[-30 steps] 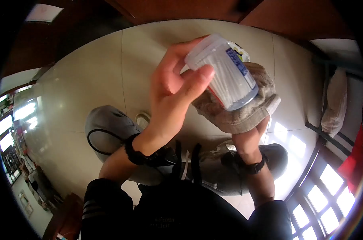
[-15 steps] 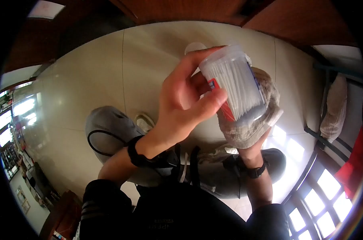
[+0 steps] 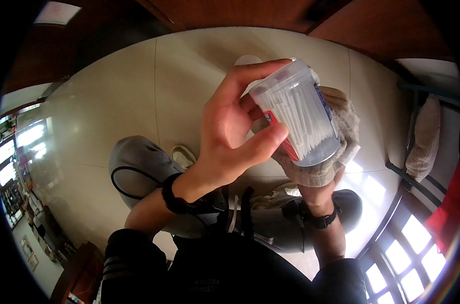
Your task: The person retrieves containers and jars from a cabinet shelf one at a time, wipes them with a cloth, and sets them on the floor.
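A clear plastic container [image 3: 306, 119] with many thin white sticks inside and a red and blue label is tilted in front of me. My left hand [image 3: 235, 126] grips it, thumb on the near side and fingers around the rim. Behind it, a beige-grey fuzzy cloth [image 3: 344, 137] covers the fingers of my right hand [image 3: 319, 197]; only the wrist and lower palm show, so its grip is hidden. A pale round lid-like disc [image 3: 248, 60] lies on the floor beyond my left hand.
Glossy tiles make up the floor [image 3: 103, 101] around my bent legs [image 3: 138, 162]. Dark wooden furniture [image 3: 230, 12] lines the far side. On the right are a frame holding a pale cushion [image 3: 423, 137], a red cloth [image 3: 450, 207] and a window [image 3: 402, 258].
The container has tipped slightly, and the sticks inside have shifted and spread into a looser bundle. The cloth behind it has moved a little to the right.
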Available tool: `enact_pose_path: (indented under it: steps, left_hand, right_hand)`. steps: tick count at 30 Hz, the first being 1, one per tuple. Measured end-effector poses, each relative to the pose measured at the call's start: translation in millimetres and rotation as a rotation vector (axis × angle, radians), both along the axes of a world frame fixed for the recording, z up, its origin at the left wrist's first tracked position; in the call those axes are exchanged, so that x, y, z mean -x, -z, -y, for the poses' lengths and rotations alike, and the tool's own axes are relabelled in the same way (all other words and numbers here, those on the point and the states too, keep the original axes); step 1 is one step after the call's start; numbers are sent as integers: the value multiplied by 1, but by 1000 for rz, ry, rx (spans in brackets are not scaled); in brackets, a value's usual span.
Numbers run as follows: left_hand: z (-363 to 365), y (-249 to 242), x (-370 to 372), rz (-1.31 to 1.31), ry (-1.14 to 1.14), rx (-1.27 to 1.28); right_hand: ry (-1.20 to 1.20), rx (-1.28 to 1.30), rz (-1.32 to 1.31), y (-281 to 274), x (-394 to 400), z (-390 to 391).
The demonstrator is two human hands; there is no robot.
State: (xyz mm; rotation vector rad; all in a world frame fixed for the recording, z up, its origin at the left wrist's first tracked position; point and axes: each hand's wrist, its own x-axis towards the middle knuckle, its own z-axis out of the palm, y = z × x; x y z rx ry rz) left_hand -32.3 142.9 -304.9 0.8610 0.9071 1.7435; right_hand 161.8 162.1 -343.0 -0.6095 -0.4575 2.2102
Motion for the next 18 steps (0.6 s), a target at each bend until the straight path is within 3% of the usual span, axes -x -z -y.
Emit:
enact_pose_path:
  steps: [3, 7, 18]
  left_hand:
    - [-1, 1, 0, 9, -2, -11]
    - [-2, 0, -1, 27, -6, -9]
    - [-1, 0, -2, 27, 10, -47]
  right_hand:
    - [69, 127, -413, 7, 6, 0]
    - [-36, -145, -393, 16, 2, -8]
    - [-32, -178, -336, 15, -6, -3]
